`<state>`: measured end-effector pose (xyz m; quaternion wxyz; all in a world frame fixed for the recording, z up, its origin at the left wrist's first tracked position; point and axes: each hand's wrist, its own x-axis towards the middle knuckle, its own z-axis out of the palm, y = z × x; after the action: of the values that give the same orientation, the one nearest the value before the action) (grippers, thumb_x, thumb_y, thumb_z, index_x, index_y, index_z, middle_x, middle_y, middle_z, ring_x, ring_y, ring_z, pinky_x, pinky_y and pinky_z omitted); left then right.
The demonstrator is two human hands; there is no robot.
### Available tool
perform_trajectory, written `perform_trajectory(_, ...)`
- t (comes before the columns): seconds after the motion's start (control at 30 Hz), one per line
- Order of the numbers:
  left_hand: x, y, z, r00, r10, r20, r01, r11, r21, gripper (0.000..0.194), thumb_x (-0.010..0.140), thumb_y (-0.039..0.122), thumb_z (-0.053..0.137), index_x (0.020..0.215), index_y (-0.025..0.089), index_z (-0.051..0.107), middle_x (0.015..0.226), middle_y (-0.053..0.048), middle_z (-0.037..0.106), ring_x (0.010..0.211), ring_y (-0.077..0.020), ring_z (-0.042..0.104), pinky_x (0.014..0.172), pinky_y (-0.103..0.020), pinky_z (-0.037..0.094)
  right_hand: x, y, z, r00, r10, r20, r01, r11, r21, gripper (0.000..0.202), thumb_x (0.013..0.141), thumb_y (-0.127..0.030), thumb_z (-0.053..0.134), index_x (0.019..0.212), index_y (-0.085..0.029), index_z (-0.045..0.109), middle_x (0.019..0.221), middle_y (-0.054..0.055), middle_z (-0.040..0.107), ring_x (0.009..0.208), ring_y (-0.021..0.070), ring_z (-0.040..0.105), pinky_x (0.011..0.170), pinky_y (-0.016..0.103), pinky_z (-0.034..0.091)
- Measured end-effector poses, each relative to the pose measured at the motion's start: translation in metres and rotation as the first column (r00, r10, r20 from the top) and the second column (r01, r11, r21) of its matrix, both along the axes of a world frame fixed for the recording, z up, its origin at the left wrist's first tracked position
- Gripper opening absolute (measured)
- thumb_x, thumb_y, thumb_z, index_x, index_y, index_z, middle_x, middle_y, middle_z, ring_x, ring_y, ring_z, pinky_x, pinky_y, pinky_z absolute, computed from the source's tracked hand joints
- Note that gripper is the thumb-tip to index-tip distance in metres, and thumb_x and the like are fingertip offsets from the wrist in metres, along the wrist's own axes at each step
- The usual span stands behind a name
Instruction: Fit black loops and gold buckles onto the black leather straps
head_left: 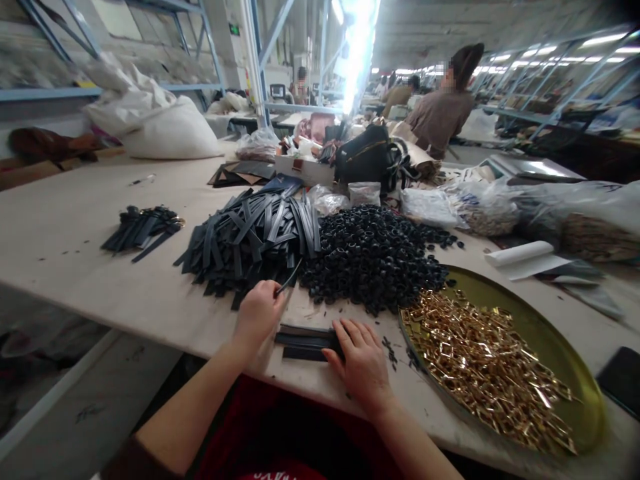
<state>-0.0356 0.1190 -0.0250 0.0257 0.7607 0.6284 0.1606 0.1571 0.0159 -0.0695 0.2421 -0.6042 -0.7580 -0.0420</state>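
Observation:
My left hand pinches the end of a thin dark strip that slants up to the right, in front of a large pile of dark flat strips. Fingers spread, my right hand lies on the right ends of a few dark strips laid side by side near the table's front edge. Behind the hands is a heap of small black loops. To the right, many gold-coloured metal buckles lie on a round yellowish tray.
A small bundle of dark strips is at the left on the table. White sacks, a black bag and plastic-wrapped packs stand behind. A phone-like dark object lies far right. A person is in the background.

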Motion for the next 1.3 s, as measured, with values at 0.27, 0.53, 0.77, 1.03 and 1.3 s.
perform_trajectory(0.27, 0.002, -0.052, 0.075, 0.654, -0.264, 0.708, 0.070, 0.954, 0.291, 0.017, 0.080, 0.024, 0.050, 0.094, 0.020, 0.041, 0.088, -0.003, 0.064, 0.080, -0.0152, 0.062, 0.071, -0.028, 0.047, 0.046, 0.020, 0.011, 0.963, -0.229, -0.142, 0.231, 0.973, 0.000, 0.024, 0.087, -0.028, 0.043, 0.100, -0.015, 0.058, 0.093, 0.009, 0.060, 0.086, 0.0196, 0.053, 0.077, 0.031, 0.040)
perform_trajectory(0.53, 0.049, -0.076, 0.042, 0.309, 0.481, 0.820, 0.565, 0.601, -0.565, 0.014, 0.076, 0.015, 0.046, 0.090, 0.015, 0.047, 0.069, 0.003, 0.054, 0.047, -0.0037, 0.044, 0.045, -0.017, 0.033, 0.068, 0.048, 0.015, 0.899, -0.233, 0.370, 0.309, 0.937, -0.162, 0.012, 0.082, -0.022, 0.050, 0.081, -0.017, 0.060, 0.079, 0.007, 0.058, 0.072, 0.0188, 0.051, 0.060, 0.029, 0.027)
perform_trajectory(0.77, 0.043, -0.098, 0.039, 0.212, 0.688, 0.694, 0.661, 0.422, -0.620, 0.028, 0.065, 0.006, 0.049, 0.092, 0.014, 0.053, 0.083, -0.003, 0.060, 0.055, -0.0055, 0.049, 0.050, -0.018, 0.037, 0.071, 0.029, 0.016, 0.910, -0.213, 0.356, 0.285, 0.944, -0.165, 0.015, 0.081, -0.022, 0.048, 0.083, -0.016, 0.062, 0.076, 0.006, 0.056, 0.062, 0.0143, 0.047, 0.058, 0.027, 0.025)
perform_trajectory(1.03, 0.039, -0.119, 0.039, 0.202, 0.709, 0.676, 0.696, 0.381, -0.608, 0.023, 0.068, 0.007, 0.052, 0.089, 0.012, 0.055, 0.084, -0.005, 0.062, 0.062, -0.0073, 0.056, 0.052, -0.017, 0.039, 0.070, 0.017, 0.010, 0.968, -0.246, 0.040, 0.249, 0.956, -0.153, 0.015, 0.079, -0.024, 0.050, 0.074, -0.015, 0.061, 0.072, 0.007, 0.056, 0.065, 0.0167, 0.050, 0.062, 0.028, 0.032)
perform_trajectory(1.3, 0.049, -0.121, 0.032, 0.458, 0.226, 0.860, 0.641, 0.586, -0.496, 0.024, 0.085, 0.035, 0.037, 0.081, 0.015, 0.049, 0.058, 0.003, 0.055, 0.042, -0.0071, 0.045, 0.044, -0.019, 0.033, 0.044, -0.022, 0.032, 0.443, -0.301, -0.845, -0.064, 0.929, -0.365, 0.034, 0.077, -0.034, 0.054, 0.107, -0.017, 0.055, 0.089, 0.006, 0.063, 0.070, 0.0146, 0.058, 0.070, 0.032, 0.046)
